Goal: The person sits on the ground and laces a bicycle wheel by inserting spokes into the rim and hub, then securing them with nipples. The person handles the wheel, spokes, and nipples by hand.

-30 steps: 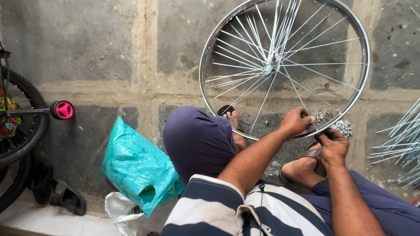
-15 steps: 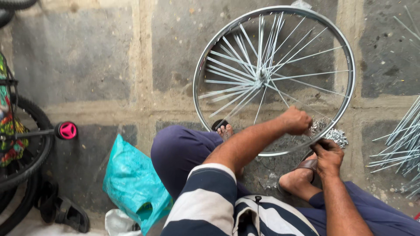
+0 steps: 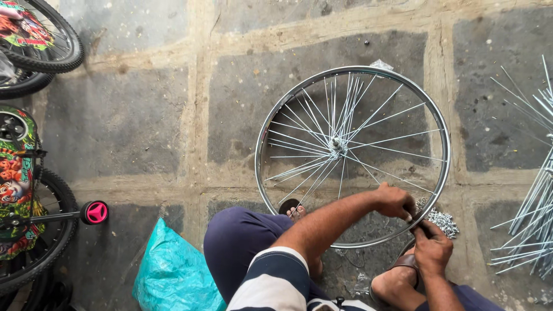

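The bicycle wheel (image 3: 351, 155) lies flat on the stone floor (image 3: 132, 115) in front of the seated person, its near rim just past the knees. It has no tyre: only a thin shiny metal rim, a small hub (image 3: 337, 147) in the middle and thin spokes, some laced and some splayed loose. It looks light for its width and stiff round the rim, but the spokes would likely bend if pressed sideways, and the polished metal is probably slippery. The rim is the sound place to hold it; the spokes are not.

The left hand (image 3: 394, 201) is clenched over the near right part of the rim, knuckles up, fingers curled around the metal. The right hand (image 3: 432, 249) sits just nearer, touching or almost touching the rim, fingers pinched together on something small that I cannot make out.

Just right of the hands lies a little heap of small silvery metal bits (image 3: 443, 222). A bundle of loose spokes (image 3: 530, 219) lies at the far right edge. A sandal (image 3: 403, 262) shows under the right hand. A crumpled teal plastic bag (image 3: 173, 276) lies near left, and a child's bicycle (image 3: 23, 190) with a pink wheel (image 3: 95, 212) stands at the left edge.
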